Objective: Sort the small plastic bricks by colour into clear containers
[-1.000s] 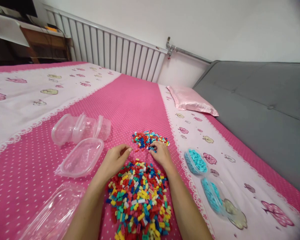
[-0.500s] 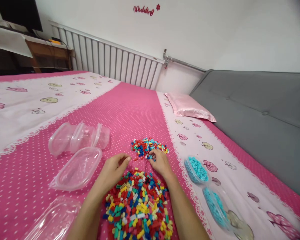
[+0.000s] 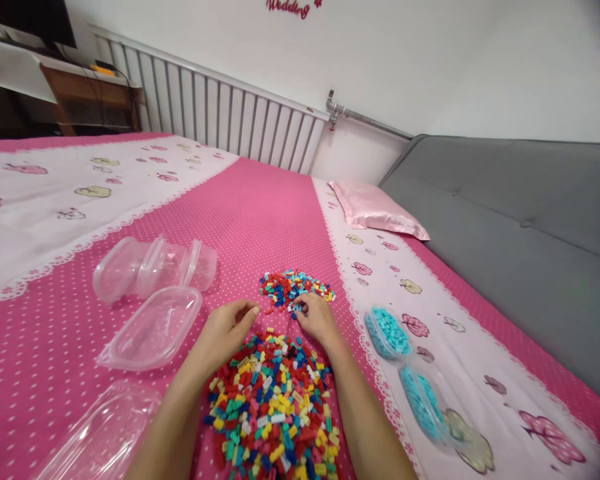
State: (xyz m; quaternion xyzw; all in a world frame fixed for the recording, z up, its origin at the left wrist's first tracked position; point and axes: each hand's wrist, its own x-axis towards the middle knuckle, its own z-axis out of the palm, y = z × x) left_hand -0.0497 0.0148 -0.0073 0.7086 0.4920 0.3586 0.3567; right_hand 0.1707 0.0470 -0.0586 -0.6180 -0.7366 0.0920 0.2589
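A large heap of small multicoloured plastic building bricks (image 3: 275, 407) lies between my forearms on the bed. Beyond it is a smaller brick pile (image 3: 290, 287), with much red, blue and light blue. My left hand (image 3: 227, 330) hovers at the big heap's upper left, thumb and forefinger pinched together; anything between them is too small to make out. At the near right edge of the small pile, my right hand (image 3: 317, 321) has its thumb and fingers curled in close to the bricks. Whatever its fingertips hold is hidden.
To the right stand two clear tubs of turquoise bricks, a far tub (image 3: 387, 332) and a near tub (image 3: 423, 403). Left are several nested clear containers (image 3: 155, 267), an open clear container (image 3: 153, 328) and another clear plastic piece (image 3: 103, 433). A pink pillow (image 3: 377, 210) lies farther back.
The whole view has shifted slightly, so everything sits a little higher in the picture. Both hands keep nearly the same places and poses by the piles.
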